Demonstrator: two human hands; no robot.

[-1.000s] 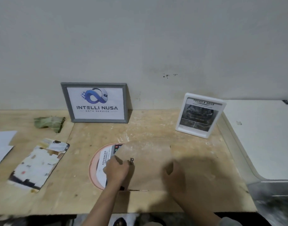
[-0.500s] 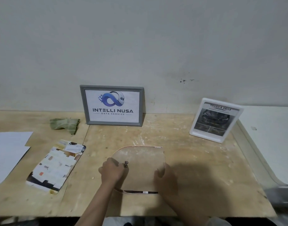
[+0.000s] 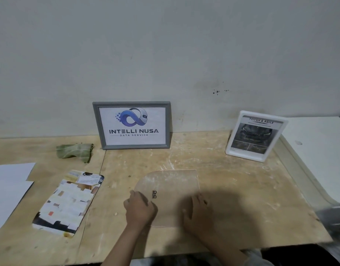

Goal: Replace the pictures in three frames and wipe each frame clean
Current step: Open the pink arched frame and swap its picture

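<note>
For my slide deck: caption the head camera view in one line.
Both hands, left hand and right hand, press a face-down frame back on the wooden table, two finished frames behind.

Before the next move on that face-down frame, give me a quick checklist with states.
1. Backing board lies flat over the frame: ok.
2. Left hand on the board's left edge: ok.
3. Right hand on its right side: ok.
4. Small metal hanger uncovered: ok.
5. Picture seated underneath: cannot tell, hidden.
6. Green cloth lies at the back left for wiping: ok.
</note>
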